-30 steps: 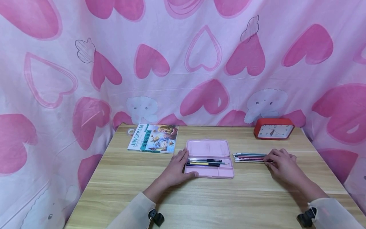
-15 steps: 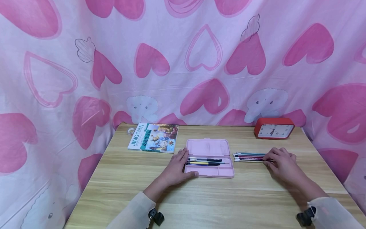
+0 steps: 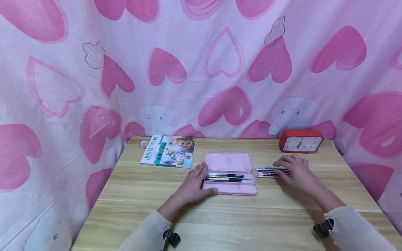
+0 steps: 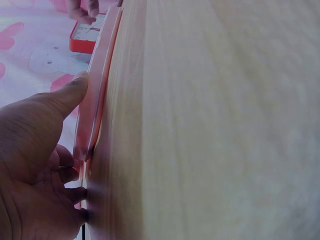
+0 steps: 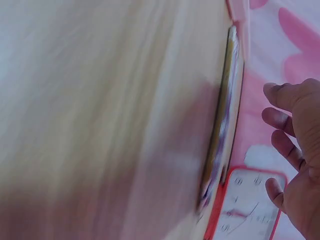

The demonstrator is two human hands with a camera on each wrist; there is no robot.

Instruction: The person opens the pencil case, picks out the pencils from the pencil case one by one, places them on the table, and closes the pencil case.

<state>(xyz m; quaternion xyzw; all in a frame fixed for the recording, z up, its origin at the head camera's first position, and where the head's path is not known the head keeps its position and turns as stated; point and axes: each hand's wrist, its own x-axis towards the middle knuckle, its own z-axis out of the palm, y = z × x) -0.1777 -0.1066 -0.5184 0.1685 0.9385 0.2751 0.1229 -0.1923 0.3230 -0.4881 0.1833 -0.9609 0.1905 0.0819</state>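
A pink pencil case (image 3: 228, 188) lies with its lid back in the middle of the table, several pens (image 3: 224, 177) in its long compartment. My left hand (image 3: 193, 186) rests against the case's left side, its thumb along the front edge and the fingers at the left edge; the left wrist view shows this thumb (image 4: 72, 95) touching the case (image 4: 95, 95). To the right of the case, several pencils (image 3: 267, 172) lie side by side. Above their right part is my right hand (image 3: 296, 174). Its fingers (image 5: 280, 97) are spread and apart from the pencils (image 5: 220, 120) in the right wrist view.
A red alarm clock (image 3: 301, 141) stands at the back right of the wooden table (image 3: 238, 223). At the back left lies a picture-covered book (image 3: 169, 151), with a roll of tape (image 3: 143, 143) beside it. A pink heart-patterned curtain (image 3: 188, 94) hangs behind the table.
My right hand has let go of the pencils' right end, risen slightly and moved left over them. The left hand and pencil case have stayed put.
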